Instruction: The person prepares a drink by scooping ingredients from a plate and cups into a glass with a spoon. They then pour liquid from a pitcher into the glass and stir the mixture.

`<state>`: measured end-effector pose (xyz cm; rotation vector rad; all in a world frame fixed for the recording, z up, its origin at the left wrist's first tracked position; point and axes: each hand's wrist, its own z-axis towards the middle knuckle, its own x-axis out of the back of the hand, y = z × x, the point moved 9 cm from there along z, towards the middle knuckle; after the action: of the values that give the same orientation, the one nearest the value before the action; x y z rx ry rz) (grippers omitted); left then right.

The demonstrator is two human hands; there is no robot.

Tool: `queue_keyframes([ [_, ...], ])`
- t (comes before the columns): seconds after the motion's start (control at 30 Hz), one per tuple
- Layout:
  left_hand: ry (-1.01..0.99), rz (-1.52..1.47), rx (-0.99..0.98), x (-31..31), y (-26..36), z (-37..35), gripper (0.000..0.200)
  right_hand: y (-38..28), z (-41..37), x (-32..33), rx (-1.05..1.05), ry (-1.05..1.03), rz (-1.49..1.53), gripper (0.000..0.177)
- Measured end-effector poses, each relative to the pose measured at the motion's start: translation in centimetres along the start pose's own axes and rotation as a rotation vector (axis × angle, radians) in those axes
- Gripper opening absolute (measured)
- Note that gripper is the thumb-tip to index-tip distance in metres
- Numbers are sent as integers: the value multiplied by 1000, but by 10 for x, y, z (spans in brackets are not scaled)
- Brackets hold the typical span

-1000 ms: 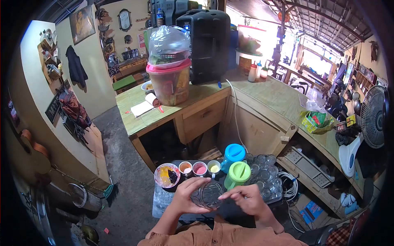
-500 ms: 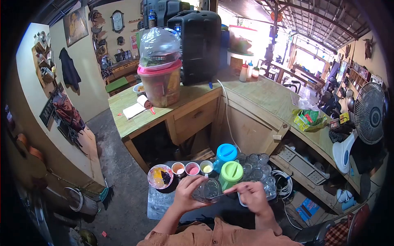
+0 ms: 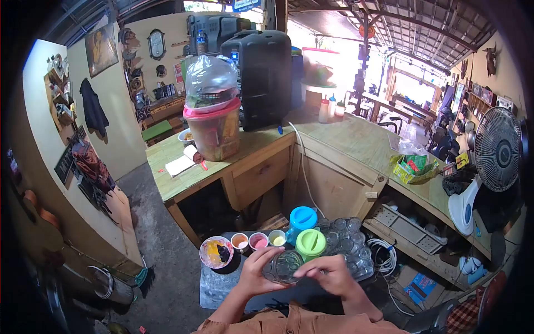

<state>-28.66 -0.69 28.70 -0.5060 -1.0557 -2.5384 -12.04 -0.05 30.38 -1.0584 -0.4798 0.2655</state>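
Observation:
A clear drinking glass (image 3: 287,264) is tilted with its round mouth turned up toward me, and my left hand (image 3: 257,276) is wrapped round its left side. My right hand (image 3: 330,275) is at the glass's right edge with its fingers closed together; whether a thin thing is pinched in them I cannot make out. Just beyond the glass stand a green-lidded pitcher (image 3: 311,243) and a blue-lidded pitcher (image 3: 303,218). To their left are cups of orange (image 3: 240,241), pink (image 3: 258,241) and pale yellow (image 3: 277,238) contents, beside a bowl (image 3: 210,245) with yellow and dark contents.
Several upturned glasses (image 3: 346,245) crowd a tray right of the pitchers. All this stands on a low dark table (image 3: 222,286). Behind it is an L-shaped wooden counter (image 3: 261,183) with a pink-rimmed bucket (image 3: 214,136). A coiled white hose (image 3: 385,257) and a fan (image 3: 497,150) are at right.
My right hand has shifted left, closer over the edge of the glass. The left hand still holds the glass. The camera view has tilted slightly, so the counter appears lower.

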Motion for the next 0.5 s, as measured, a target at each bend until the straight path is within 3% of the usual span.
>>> queue_keyframes([
  [0.03, 12, -32, 17, 1, 0, 0, 79, -3, -2, 7, 4, 0, -3, 26],
  [0.1, 1, -10, 18, 1, 0, 0, 80, -13, -9, 31, 19, 174, 267, 30],
  [0.17, 6, -56, 42, -4, -8, -1, 84, -20, -3, 18, 35, 169, 139, 36],
  [0.23, -13, -78, 33, -7, 0, 2, 83, -21, 4, -3, 9, 49, -199, 39],
  [0.27, -31, -101, 28, -9, 3, 3, 82, -26, 4, -2, 176, 74, -268, 37],
  [0.37, -34, -163, 72, -20, -4, 1, 83, -55, -9, 30, 334, 215, -353, 42],
  [0.4, -54, -146, 77, -24, -2, 4, 83, -52, -17, 41, 304, 257, -317, 27],
  [0.5, -69, -141, 107, -38, 2, 10, 82, -43, -15, 40, 291, 229, -442, 26],
])
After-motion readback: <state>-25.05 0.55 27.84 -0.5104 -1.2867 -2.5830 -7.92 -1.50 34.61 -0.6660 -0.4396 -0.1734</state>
